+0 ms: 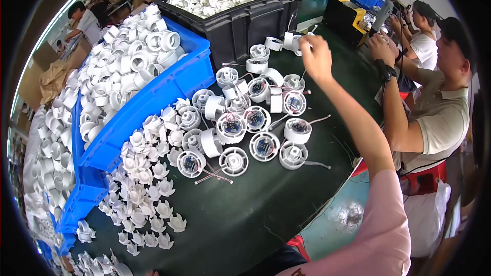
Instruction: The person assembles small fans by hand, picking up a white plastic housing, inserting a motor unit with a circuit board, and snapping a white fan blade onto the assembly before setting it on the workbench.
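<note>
My right hand reaches to the far end of a cluster of white round fan housings. Its fingers curl downward and press together beside white rings; whatever lies in them is hidden. Several housings, such as one in the middle, show blue circuit boards inside and trail thin wires. Others, like the housing nearest me, show a spoked white face. To their left spreads a heap of small white fan blades. At the lower edge, a sliver of skin may be my left hand; its fingers are hidden.
A blue bin heaped with white rings stands left. A black crate full of small white parts stands behind the cluster. Co-workers sit along the right, one in a beige shirt close to the dark green table.
</note>
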{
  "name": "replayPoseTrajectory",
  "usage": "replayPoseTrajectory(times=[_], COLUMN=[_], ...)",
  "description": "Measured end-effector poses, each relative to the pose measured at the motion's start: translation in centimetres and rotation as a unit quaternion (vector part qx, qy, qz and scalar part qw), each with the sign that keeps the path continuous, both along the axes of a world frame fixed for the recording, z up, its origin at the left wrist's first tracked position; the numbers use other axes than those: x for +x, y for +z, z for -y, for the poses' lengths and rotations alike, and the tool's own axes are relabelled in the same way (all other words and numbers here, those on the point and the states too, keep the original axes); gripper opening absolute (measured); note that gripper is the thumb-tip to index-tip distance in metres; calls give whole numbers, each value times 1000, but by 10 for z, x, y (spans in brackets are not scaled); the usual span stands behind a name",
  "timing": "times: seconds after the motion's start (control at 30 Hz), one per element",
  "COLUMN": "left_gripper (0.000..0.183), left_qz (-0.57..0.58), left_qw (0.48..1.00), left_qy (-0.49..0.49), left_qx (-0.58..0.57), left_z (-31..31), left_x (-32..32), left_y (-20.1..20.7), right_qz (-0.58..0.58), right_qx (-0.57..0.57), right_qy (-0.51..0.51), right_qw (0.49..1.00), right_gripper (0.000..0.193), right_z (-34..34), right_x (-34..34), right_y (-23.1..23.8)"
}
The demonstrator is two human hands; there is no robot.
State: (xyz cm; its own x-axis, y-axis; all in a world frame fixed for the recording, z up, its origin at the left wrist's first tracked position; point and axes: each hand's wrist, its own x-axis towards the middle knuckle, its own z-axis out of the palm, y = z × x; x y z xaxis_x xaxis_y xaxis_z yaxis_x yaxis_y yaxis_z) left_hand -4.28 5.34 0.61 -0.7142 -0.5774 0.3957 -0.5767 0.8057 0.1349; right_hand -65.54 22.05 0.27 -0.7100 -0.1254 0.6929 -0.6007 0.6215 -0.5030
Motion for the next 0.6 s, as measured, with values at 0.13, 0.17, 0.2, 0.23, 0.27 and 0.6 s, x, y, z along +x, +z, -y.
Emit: replayPoseTrajectory(times=[0.13,0.17,0.2,0.23,0.27,0.6], left_gripper=[41,41,40,40,38,38], left_qz=[9,6,6,5,-4,-1], left_qw=[1000,1000,1000,1000,999,999], left_qy=[-3,7,1,-9,-19,9], left_qx=[22,16,17,22,36,32], left_z=[-2,0,1,2,3,1], left_x=[0,0,0,0,-4,14], left_y=[3,1,-2,-3,-3,-5], right_qz=[122,262,276,287,274,269], right_qx=[68,68,52,39,57,224], right_qy=[-206,-156,-122,-93,-48,88], right_qw=[968,950,952,953,959,933], right_gripper=[48,53,54,55,55,52], right_z=[-7,-8,-9,-13,-28,44], right_x=[-103,-114,-127,-144,-164,1], right_y=[-29,-30,-36,-44,-47,-34])
